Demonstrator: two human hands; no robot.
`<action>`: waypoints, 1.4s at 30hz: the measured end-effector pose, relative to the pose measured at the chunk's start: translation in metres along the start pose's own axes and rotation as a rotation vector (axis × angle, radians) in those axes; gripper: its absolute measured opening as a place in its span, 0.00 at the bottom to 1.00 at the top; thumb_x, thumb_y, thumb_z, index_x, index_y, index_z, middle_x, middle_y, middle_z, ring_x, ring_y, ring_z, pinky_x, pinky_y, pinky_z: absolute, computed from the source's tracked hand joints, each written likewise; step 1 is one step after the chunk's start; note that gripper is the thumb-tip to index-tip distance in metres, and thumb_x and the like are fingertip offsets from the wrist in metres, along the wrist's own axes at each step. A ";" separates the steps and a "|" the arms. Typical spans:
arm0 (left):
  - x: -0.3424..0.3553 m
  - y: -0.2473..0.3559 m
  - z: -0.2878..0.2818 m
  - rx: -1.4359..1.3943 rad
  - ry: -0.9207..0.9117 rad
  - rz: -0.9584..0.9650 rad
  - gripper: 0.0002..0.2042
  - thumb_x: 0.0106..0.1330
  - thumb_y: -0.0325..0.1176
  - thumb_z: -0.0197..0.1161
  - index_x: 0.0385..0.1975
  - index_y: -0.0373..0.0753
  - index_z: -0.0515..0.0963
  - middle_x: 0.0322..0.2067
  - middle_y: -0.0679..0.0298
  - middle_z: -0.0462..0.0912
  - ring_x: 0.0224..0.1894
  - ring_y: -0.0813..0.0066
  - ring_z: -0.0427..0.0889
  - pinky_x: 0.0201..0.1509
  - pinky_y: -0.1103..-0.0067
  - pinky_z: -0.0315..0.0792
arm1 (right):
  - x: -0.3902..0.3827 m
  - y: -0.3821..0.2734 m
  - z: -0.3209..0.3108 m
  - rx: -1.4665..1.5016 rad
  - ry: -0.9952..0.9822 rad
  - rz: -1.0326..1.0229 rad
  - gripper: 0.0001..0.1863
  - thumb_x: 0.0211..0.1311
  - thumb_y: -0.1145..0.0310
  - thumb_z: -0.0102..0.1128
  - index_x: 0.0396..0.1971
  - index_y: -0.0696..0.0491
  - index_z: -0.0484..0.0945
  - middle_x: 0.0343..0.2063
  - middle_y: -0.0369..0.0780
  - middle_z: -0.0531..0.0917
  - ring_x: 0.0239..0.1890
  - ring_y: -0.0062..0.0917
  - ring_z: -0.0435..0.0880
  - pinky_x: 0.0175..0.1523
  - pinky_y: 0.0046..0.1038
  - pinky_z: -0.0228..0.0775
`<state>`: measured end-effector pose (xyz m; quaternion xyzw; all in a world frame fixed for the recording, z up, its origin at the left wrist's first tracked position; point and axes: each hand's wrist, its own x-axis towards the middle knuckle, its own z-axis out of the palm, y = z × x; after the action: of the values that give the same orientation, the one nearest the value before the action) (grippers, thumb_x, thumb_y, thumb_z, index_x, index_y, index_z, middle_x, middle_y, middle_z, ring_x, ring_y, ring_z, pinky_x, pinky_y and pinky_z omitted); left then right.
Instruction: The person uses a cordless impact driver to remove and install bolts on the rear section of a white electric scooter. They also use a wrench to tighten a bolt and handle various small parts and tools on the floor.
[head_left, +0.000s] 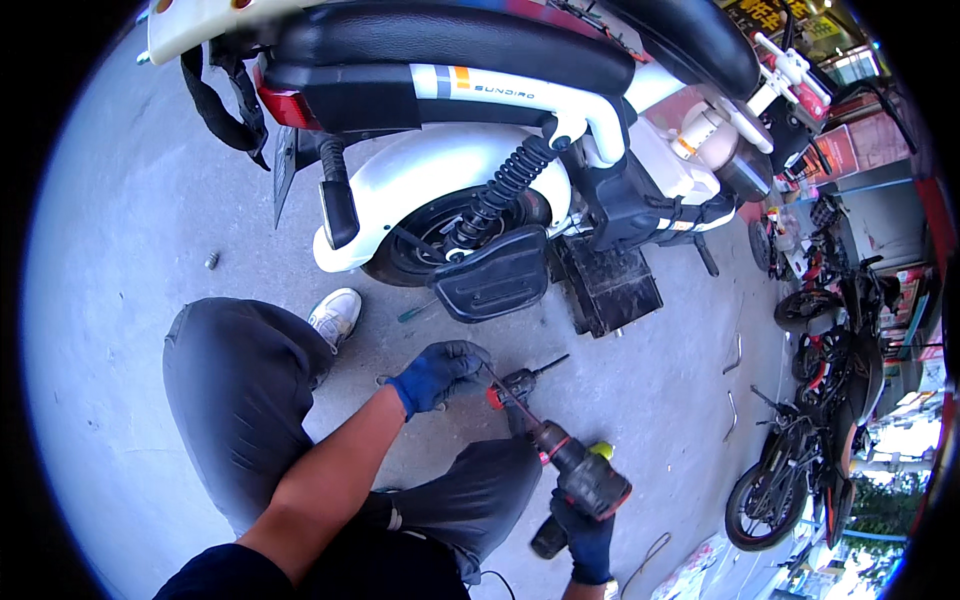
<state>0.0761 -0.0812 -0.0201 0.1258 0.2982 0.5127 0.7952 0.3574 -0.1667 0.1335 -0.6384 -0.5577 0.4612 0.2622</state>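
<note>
A pale concrete floor (120, 350) spreads under everything, with an outdoor street side opening at the right. Nearest, two gloved hands are at work: the right hand (585, 535) is wrapped around the grip of one red-and-black power drill (590, 480), which carries one long thin bit (512, 400) aimed up and to the left. The left hand (438, 378), in a blue glove, has its fingers curled beside the bit's tip; whether they pinch it is too small to tell. The step in hand looks like guiding or handling the bit's end, and the next move seems to call for a firm right grip, the bit kept in line, and fingers clear of any spin. Just beyond the left hand lies a second power tool (518, 384), making two in all. Farther out are one white shoe (336, 315), two bent metal rods (735, 355) well apart from the hands, and one white scooter (440, 165) with one black footboard (495, 275) by its rear wheel. Farthest, at the right, stand at least two parked motorcycles (770, 500).
</note>
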 end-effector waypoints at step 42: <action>0.050 0.024 -0.015 -0.561 0.260 0.383 0.15 0.64 0.35 0.57 0.47 0.36 0.71 0.45 0.58 0.78 0.44 0.68 0.79 0.50 0.70 0.75 | 0.273 -0.292 0.083 -1.012 -0.927 -0.133 0.23 0.39 0.61 0.64 0.38 0.56 0.79 0.32 0.46 0.82 0.32 0.30 0.79 0.41 0.28 0.70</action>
<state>0.0645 -0.0272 -0.0368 -0.1100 0.2157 0.7259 0.6437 0.1341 0.1489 0.2644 -0.3836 -0.7968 0.3524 -0.3062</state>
